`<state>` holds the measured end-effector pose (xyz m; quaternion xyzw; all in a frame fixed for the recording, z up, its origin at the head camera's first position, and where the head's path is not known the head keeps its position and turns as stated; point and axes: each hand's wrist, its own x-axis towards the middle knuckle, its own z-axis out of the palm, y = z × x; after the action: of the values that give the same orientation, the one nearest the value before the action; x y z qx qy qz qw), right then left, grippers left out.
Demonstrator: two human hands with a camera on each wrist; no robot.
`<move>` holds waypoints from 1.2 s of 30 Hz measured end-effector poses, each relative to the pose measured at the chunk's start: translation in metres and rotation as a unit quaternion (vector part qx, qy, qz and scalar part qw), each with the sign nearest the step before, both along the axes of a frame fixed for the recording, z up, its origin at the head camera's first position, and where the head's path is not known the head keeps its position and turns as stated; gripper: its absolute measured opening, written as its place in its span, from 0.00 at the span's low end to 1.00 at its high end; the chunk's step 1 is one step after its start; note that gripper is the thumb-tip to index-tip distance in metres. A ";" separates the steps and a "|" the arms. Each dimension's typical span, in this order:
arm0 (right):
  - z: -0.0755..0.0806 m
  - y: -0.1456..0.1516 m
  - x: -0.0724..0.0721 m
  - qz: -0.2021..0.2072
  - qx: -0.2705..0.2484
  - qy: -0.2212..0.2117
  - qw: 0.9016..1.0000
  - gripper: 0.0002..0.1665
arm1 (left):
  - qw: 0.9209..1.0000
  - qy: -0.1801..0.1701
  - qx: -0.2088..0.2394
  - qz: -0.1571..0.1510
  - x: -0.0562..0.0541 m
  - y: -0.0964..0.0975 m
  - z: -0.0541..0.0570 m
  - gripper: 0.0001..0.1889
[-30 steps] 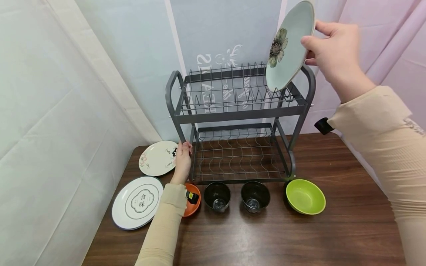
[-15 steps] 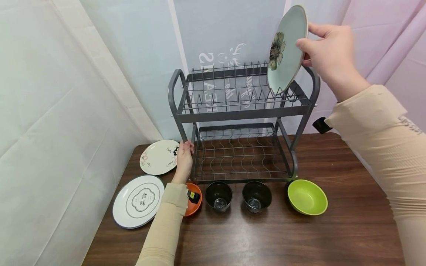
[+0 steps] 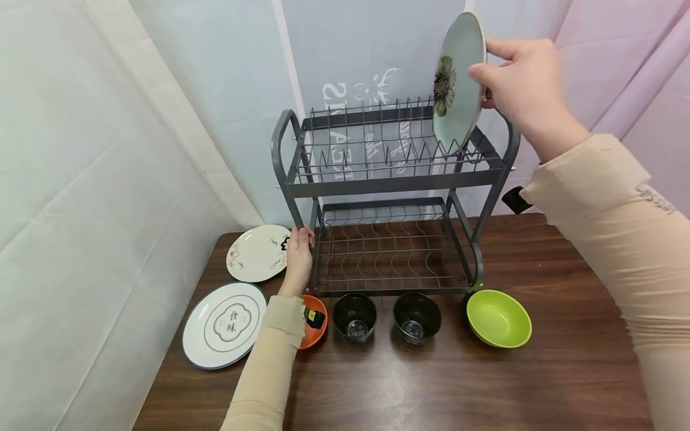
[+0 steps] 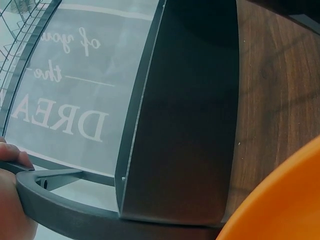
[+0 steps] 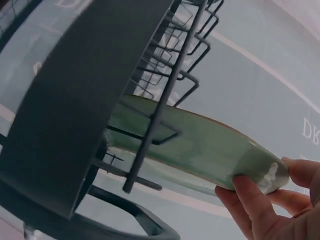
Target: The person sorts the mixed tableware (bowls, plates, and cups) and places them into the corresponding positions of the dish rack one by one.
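A pale green plate (image 3: 462,78) with a dark flower print stands on edge at the right end of the upper tier of the dark grey dish rack (image 3: 377,185). My right hand (image 3: 525,87) pinches its upper right rim between thumb and fingers. In the right wrist view the underside of the plate (image 5: 200,145) passes behind the rack's wire dividers, its lower edge inside the tier. My left hand (image 3: 299,257) grips the rack's left front post, and in the left wrist view only part of that hand (image 4: 14,195) shows around the frame.
On the left lie a flowered white plate (image 3: 256,254) and a blue-rimmed white plate (image 3: 215,335). Along the rack's front stand an orange bowl (image 3: 318,335), two black bowls (image 3: 345,311), and a green bowl (image 3: 498,320). A curtain (image 3: 226,90) hangs behind.
My right hand has moved left and slightly down with the pale green plate, which now stands more upright and lower among the wires. The left hand keeps its hold on the post.
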<state>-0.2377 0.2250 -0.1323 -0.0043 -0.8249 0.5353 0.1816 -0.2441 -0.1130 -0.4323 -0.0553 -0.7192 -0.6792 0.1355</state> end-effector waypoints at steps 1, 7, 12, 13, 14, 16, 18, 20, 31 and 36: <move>0.000 0.000 0.000 -0.002 0.005 -0.001 1.000 0.28 | 1.000 -0.002 0.001 0.001 0.000 0.001 0.000 0.20; -0.001 0.001 0.001 -0.009 0.020 -0.001 1.000 0.28 | 1.000 -0.011 0.009 -0.004 0.001 0.001 0.003 0.15; -0.002 0.002 0.001 -0.006 0.033 0.002 0.999 0.28 | 1.000 -0.012 0.004 -0.009 0.009 0.004 0.016 0.13; -0.002 0.002 0.001 -0.005 0.034 0.000 0.999 0.29 | 1.000 -0.011 0.000 -0.009 0.012 0.004 0.019 0.14; -0.002 0.002 0.002 -0.005 0.039 0.000 0.999 0.29 | 1.000 -0.012 -0.004 -0.007 0.014 0.005 0.022 0.14; -0.003 0.002 0.002 -0.006 0.046 0.002 0.999 0.30 | 1.000 -0.013 -0.009 -0.003 0.016 0.005 0.025 0.14; -0.005 0.002 0.003 -0.007 0.052 0.004 0.999 0.30 | 1.000 -0.013 -0.011 -0.002 0.016 0.005 0.026 0.15; -0.008 0.001 0.004 -0.009 0.058 0.010 0.998 0.30 | 1.000 -0.014 -0.011 -0.002 0.016 0.005 0.027 0.15; -0.019 -0.003 0.007 -0.021 0.085 0.028 0.996 0.31 | 1.000 -0.012 0.004 0.001 -0.001 -0.001 0.002 0.20; -0.021 -0.002 0.008 -0.029 0.105 0.030 0.994 0.31 | 1.000 -0.003 -0.001 0.003 -0.003 -0.002 0.000 0.20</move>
<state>-0.2301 0.2231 -0.1535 0.0065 -0.8702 0.4403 0.2210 -0.2472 -0.1148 -0.4327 -0.0513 -0.7208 -0.6780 0.1348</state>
